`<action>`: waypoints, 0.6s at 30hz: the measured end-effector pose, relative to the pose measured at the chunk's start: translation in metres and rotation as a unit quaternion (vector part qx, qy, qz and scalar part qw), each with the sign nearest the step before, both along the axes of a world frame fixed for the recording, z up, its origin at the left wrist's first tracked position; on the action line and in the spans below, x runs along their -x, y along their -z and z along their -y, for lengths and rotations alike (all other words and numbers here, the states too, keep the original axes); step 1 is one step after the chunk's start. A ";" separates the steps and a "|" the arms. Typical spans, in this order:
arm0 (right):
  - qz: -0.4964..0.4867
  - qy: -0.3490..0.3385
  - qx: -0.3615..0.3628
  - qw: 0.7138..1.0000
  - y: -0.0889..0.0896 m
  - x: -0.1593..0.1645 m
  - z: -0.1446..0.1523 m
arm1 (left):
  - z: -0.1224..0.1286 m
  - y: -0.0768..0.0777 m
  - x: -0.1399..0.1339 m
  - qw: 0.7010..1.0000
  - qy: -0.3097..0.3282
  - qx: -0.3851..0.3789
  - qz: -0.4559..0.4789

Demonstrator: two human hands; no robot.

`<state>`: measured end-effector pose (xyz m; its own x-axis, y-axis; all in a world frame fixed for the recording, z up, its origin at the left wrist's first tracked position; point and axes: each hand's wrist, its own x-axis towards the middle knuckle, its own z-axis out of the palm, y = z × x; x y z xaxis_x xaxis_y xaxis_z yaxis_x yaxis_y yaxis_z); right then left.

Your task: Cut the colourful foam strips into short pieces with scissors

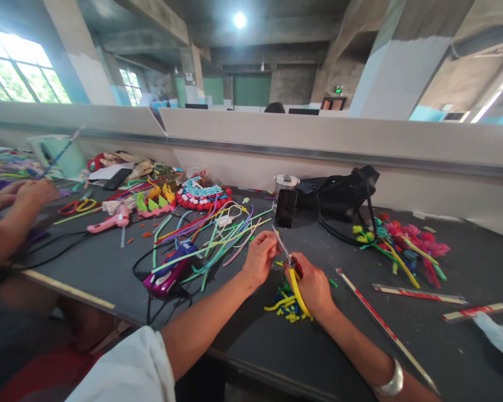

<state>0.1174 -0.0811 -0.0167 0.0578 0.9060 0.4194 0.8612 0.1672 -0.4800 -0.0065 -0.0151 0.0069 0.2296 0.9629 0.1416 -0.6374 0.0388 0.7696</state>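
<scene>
My right hand grips a pair of scissors with a yellow handle loop, the blades pointing up and away toward my left hand. Pinched fingers close my left hand beside the blade tips; whatever they hold is too small to make out. Below the scissors lies a pile of short yellow, green and blue cut pieces. Left of my left hand, long pipe-cleaner-like strips in green, purple and yellow spread across the dark table.
A purple device with a black cord and a pink glue gun lie to the left. Ahead stands a phone near a black bag. Colourful fuzzy flowers and wrapped sticks lie right. Another person's hands work far left.
</scene>
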 end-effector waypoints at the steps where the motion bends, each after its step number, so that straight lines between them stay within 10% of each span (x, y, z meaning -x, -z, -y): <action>1: -0.005 -0.004 0.002 1.000 0.000 0.000 0.000 | 0.000 0.000 0.000 1.000 -0.003 0.002 -0.001; 18: -0.020 -0.015 0.002 1.000 -0.001 -0.001 0.000 | 0.001 -0.002 0.001 1.000 -0.005 0.004 -0.001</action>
<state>0.1180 -0.0815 -0.0160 0.0476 0.9088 0.4145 0.8366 0.1905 -0.5137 -0.0079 -0.0160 0.0090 0.2207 0.9660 0.1344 -0.6363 0.0382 0.7705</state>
